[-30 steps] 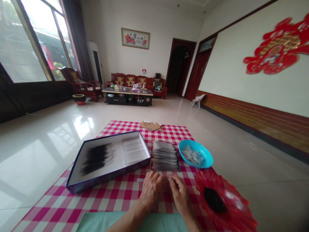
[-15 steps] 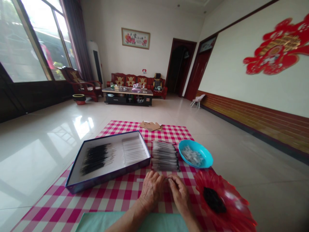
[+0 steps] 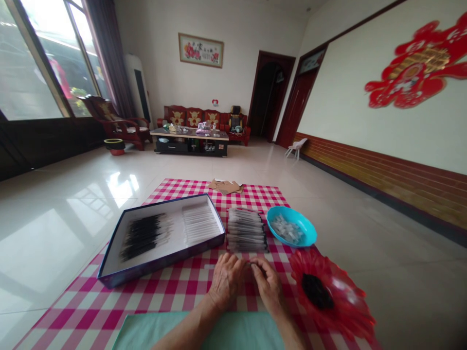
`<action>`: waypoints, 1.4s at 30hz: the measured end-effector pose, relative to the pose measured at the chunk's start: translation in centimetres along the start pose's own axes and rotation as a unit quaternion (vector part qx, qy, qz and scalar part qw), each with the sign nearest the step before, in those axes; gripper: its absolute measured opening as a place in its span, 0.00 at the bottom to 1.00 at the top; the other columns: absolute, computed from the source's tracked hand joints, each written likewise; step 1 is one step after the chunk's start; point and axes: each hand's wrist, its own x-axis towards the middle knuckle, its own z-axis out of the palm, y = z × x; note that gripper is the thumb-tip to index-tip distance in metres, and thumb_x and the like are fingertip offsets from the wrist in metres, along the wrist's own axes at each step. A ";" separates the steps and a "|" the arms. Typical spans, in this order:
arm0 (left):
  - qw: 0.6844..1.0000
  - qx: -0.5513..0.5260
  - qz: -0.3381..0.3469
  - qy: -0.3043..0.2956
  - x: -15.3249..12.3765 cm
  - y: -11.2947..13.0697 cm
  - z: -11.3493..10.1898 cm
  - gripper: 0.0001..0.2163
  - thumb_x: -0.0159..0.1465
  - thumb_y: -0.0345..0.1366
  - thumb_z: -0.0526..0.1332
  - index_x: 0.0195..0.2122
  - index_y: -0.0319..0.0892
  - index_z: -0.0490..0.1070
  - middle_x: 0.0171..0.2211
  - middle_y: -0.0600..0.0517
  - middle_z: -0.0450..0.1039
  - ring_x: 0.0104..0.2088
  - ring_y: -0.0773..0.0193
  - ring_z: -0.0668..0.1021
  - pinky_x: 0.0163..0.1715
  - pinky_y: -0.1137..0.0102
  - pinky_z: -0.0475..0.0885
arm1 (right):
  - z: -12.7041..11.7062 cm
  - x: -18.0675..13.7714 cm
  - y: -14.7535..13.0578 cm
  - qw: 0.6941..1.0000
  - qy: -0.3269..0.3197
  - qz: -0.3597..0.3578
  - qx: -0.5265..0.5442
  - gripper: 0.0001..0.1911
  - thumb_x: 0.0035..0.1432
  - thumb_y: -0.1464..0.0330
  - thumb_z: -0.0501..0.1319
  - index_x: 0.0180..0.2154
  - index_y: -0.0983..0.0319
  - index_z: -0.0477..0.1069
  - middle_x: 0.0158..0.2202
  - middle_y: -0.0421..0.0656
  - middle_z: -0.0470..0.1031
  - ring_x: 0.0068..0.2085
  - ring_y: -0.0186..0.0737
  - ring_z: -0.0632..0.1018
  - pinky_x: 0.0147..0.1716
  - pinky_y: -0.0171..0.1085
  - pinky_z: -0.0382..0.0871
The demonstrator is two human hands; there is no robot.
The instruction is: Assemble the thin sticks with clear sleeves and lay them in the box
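My left hand (image 3: 226,278) is closed around a pen, whose pale clear end sticks out on the left. My right hand (image 3: 268,281) pinches a small dark piece at the pen's other end, close against the left fingers. Most of the pen is hidden by the fingers. Just beyond the hands lies a row of assembled-looking pens (image 3: 246,231) with clear barrels and dark ends. To the left, an open shallow box (image 3: 160,270) holds black-ended refills (image 3: 144,237) and clear barrels (image 3: 199,224).
A blue bowl (image 3: 310,234) holds small translucent pieces (image 3: 287,229). Nearer, a red flower-shaped dish (image 3: 350,304) contains black parts (image 3: 316,291). Torn cardboard (image 3: 225,186) rests at the far edge of the checked tablecloth (image 3: 160,302). Green cloth (image 3: 146,330) lies under my forearms.
The view has shifted slightly, so the scene sits a little higher and further left. Both hands keep nearly the same grip on the pen.
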 end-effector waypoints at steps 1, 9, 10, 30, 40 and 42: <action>1.000 0.000 -0.001 -0.003 0.1 0.0 -0.1 0.07 0.65 0.32 0.53 0.32 0.45 0.70 0.26 0.52 0.68 0.30 0.62 0.68 0.33 0.67 0.59 | 0.0 0.0 0.2 1.000 -0.007 0.000 0.011 0.13 0.56 0.60 0.58 0.37 0.62 0.73 0.38 0.47 0.77 0.41 0.45 0.77 0.43 0.40 0.71; 0.999 -0.007 -0.009 -0.035 -0.2 -0.3 0.0 0.08 0.65 0.32 0.52 0.33 0.44 0.70 0.28 0.51 0.69 0.31 0.61 0.68 0.34 0.66 0.59 | 0.6 -0.1 0.5 0.997 -0.024 0.038 0.067 0.20 0.53 0.61 0.62 0.47 0.62 0.68 0.43 0.49 0.76 0.42 0.46 0.78 0.40 0.41 0.73; 0.999 -0.008 -0.008 -0.033 -0.2 -0.3 0.0 0.08 0.66 0.32 0.52 0.34 0.44 0.70 0.28 0.51 0.69 0.31 0.61 0.68 0.34 0.66 0.59 | 0.5 -0.1 0.2 0.997 -0.026 0.040 0.059 0.19 0.53 0.60 0.61 0.45 0.62 0.70 0.41 0.49 0.77 0.41 0.47 0.78 0.40 0.41 0.73; 0.999 -0.033 0.006 0.017 -0.6 -1.5 1.5 0.08 0.66 0.31 0.50 0.38 0.42 0.69 0.28 0.51 0.69 0.30 0.61 0.70 0.37 0.65 0.64 | 0.0 0.1 -2.3 0.998 0.054 0.012 -0.008 0.11 0.56 0.64 0.57 0.38 0.61 0.73 0.34 0.44 0.78 0.36 0.42 0.78 0.37 0.36 0.71; 0.999 -0.023 0.009 0.033 -0.4 -1.2 1.4 0.07 0.65 0.31 0.52 0.36 0.44 0.69 0.28 0.51 0.70 0.30 0.61 0.71 0.38 0.64 0.65 | -8.1 1.0 -5.0 0.990 0.066 0.043 -0.116 0.13 0.54 0.61 0.57 0.39 0.61 0.73 0.31 0.44 0.79 0.31 0.43 0.79 0.27 0.36 0.73; 0.999 -0.027 0.003 0.022 -0.4 -1.1 1.3 0.07 0.65 0.31 0.51 0.35 0.44 0.69 0.28 0.51 0.70 0.31 0.61 0.71 0.38 0.64 0.65 | -9.4 0.9 -5.3 0.986 0.079 0.047 -0.138 0.14 0.52 0.60 0.59 0.39 0.60 0.73 0.33 0.45 0.80 0.33 0.44 0.79 0.30 0.36 0.74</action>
